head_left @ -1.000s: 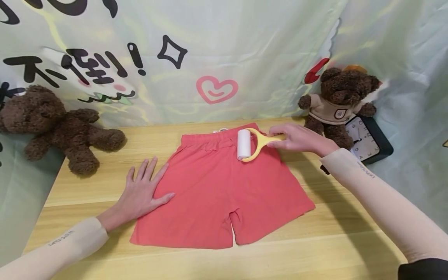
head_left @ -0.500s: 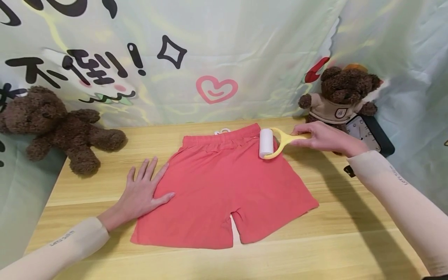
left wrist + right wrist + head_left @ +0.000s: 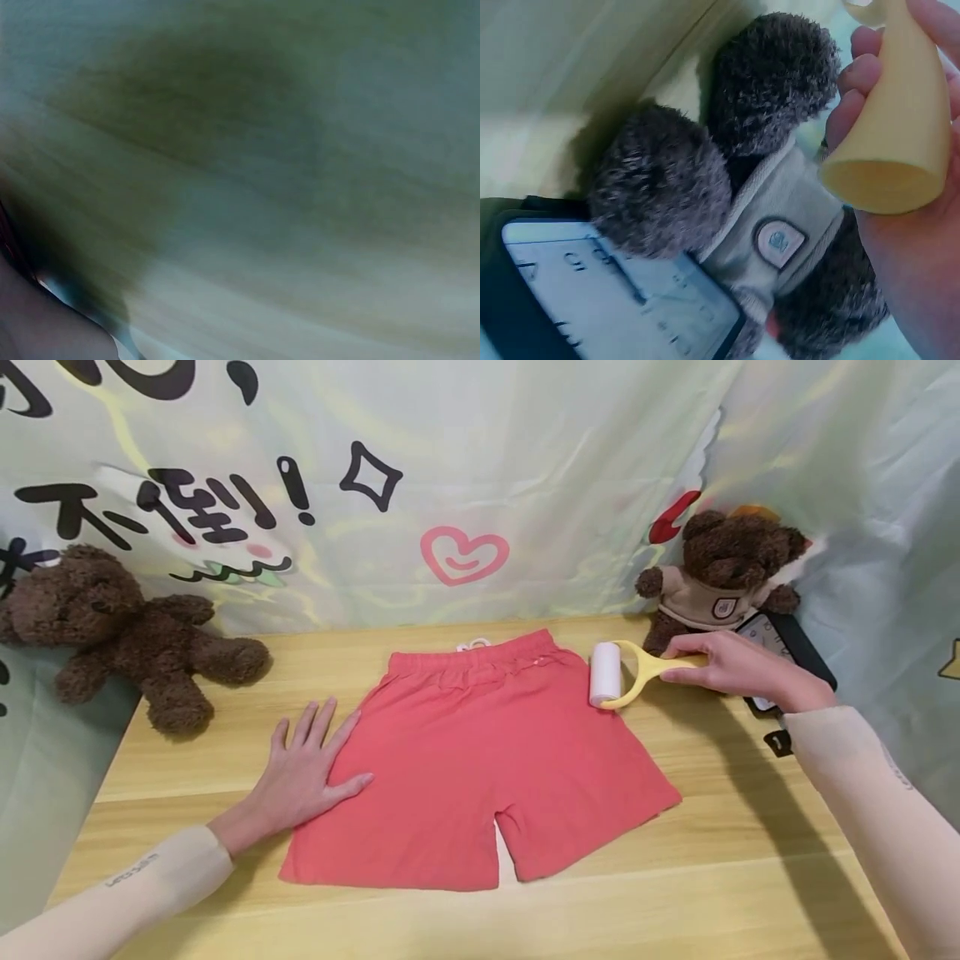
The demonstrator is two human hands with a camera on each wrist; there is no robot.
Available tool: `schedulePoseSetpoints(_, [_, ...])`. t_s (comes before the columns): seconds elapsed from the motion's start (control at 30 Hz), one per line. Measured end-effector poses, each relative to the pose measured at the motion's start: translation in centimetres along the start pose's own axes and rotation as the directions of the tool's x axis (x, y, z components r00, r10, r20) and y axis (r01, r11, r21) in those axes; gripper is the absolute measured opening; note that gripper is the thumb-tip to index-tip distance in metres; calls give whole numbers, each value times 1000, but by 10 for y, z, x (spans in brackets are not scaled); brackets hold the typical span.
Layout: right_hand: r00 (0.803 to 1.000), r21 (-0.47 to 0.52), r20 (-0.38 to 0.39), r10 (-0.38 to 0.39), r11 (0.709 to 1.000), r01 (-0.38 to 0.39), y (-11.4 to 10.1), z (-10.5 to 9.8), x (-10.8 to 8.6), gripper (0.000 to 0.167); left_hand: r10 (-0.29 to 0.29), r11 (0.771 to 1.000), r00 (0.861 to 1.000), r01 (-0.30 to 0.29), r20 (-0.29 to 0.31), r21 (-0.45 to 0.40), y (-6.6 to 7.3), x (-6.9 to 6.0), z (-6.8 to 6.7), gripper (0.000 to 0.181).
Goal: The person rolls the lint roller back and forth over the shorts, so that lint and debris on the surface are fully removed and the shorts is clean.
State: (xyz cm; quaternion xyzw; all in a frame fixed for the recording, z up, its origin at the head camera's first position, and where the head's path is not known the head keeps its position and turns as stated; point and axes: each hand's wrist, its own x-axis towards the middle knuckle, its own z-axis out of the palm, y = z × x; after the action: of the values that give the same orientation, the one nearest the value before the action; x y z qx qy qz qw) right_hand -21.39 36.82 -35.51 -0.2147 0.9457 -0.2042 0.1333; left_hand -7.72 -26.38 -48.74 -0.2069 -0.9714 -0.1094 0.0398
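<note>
Red drawstring shorts [image 3: 450,760] lie flat on the wooden table, waistband toward the back wall. My left hand [image 3: 300,768] rests with spread fingers on their left edge. In my right hand [image 3: 727,664] I grip the yellow handle of a lint roller [image 3: 606,675], whose white roll sits at the right edge of the shorts just below the waistband. From the right wrist view, fingers curl round the hollow yellow handle [image 3: 900,112]. The left wrist view is dark and blurred, with only a bit of skin at its lower left.
A brown teddy bear [image 3: 127,627] lies at the table's left. Behind my right hand sits another bear in a beige shirt [image 3: 712,597], with a black-framed clock [image 3: 806,647] beside it. A printed cloth [image 3: 570,485] hangs along the back. Bare wood [image 3: 615,910] shows in front.
My right hand has moved to the right with the lint roller, from the upper middle of the shorts to their right edge. My left hand has stayed in place.
</note>
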Motion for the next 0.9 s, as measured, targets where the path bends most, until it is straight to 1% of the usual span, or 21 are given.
schedulePoseSetpoints(0.1, [998, -10, -7, 56, 998, -56, 5, 1, -13, 15, -3, 1000, 1000, 3, 11, -3, 0, -2, 1, 101])
schedulePoseSetpoints(0.2, [993, -16, -50, 104, 994, -105, 8, 2, -25, 17, -5, 1000, 1000, 5, 20, -10, 1, -3, 1, 100])
schedulePoseSetpoints(0.33, [986, 25, -121, 115, 993, -113, 8, 7, -35, 15, -5, 1000, 1000, 6, 29, -25, 2, -1, -1, 99])
schedulePoseSetpoints(0.4, [983, 53, -156, 101, 994, -94, 6, 11, -38, 12, -6, 999, 999, 7, 35, -34, 2, 0, -2, 99])
schedulePoseSetpoints(0.47, [977, 64, -200, 71, 996, -59, 0, 17, -39, 10, -7, 999, 999, 8, 40, -41, 3, -1, -3, 101])
schedulePoseSetpoints(0.53, [970, 40, -241, 25, 999, -16, -7, 23, -40, 11, -8, 999, 999, 10, 44, -43, 5, -5, -3, 104])
schedulePoseSetpoints(0.63, [956, -2, -290, -30, 1000, 31, -22, 34, -40, 15, -9, 999, 999, 10, 39, -36, 8, -16, -2, 110])
schedulePoseSetpoints(0.7, [951, -4, -305, -52, 999, 53, -34, 43, -39, 15, -8, 1000, 1000, 9, 28, -24, 10, -25, -1, 113])
schedulePoseSetpoints(0.77, [947, 18, -314, -63, 997, 73, -46, 51, -37, 15, -3, 1000, 1000, 4, 14, -15, 12, -34, -1, 114])
schedulePoseSetpoints(0.9, [949, 107, -302, -90, 986, 128, -67, 65, -31, 15, 22, 1000, 1000, -22, -21, 1, 14, -47, 1, 116])
